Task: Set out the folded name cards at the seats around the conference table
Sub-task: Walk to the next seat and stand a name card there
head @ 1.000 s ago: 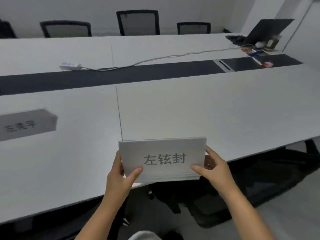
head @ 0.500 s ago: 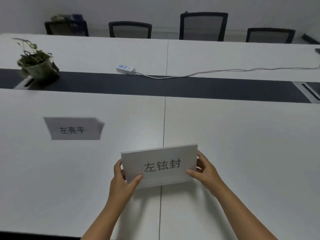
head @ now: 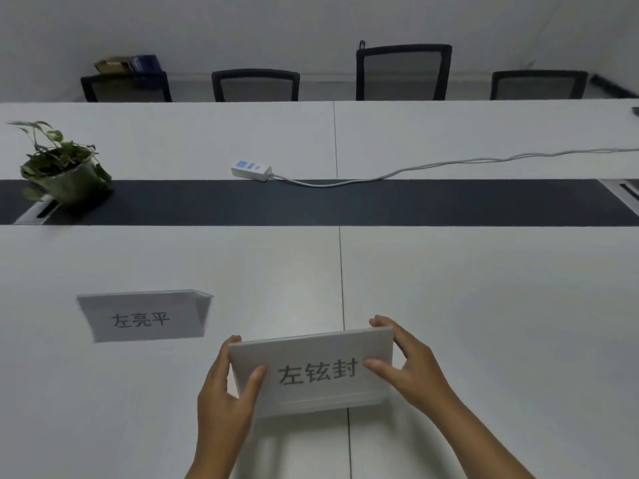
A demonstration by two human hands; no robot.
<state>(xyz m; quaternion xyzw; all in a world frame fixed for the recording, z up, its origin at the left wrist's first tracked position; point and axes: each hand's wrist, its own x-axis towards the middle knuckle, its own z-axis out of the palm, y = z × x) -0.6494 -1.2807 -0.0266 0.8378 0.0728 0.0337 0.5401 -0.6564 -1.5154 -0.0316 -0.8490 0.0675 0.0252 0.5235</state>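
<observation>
Held card stack (head: 318,371) reads 左铉封; standing card (head: 141,318) reads 左亮平

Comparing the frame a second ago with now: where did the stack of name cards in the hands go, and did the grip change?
The stack of name cards went from beyond the table's near edge, above a chair, to over the table, near its centre seam. The view swung left, bringing the potted plant into sight. Unchanged: left hand and right hand hold the stack's ends; the placed name card stands where it was.

potted plant (head: 64,174), power strip (head: 251,170), chairs (head: 403,72)
</observation>
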